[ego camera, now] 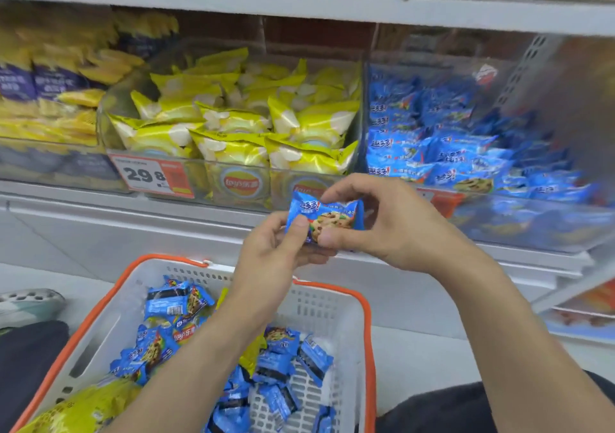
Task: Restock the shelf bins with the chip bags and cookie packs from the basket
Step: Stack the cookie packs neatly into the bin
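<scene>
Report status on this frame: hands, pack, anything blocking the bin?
Left hand and right hand both pinch one blue cookie pack. Held above basket, short of cookie bin. Nothing in the way.

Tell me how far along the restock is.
Partly done: the chip bin and cookie bin look well filled. In hand: both the left hand and right hand pinch one blue cookie pack. Left: many cookie packs and some chip bags in the basket.

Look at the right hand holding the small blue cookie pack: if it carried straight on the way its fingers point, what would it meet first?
The right hand points leftward, so probably the left hand, gripping the same small blue cookie pack. Depth is unclear.
</scene>
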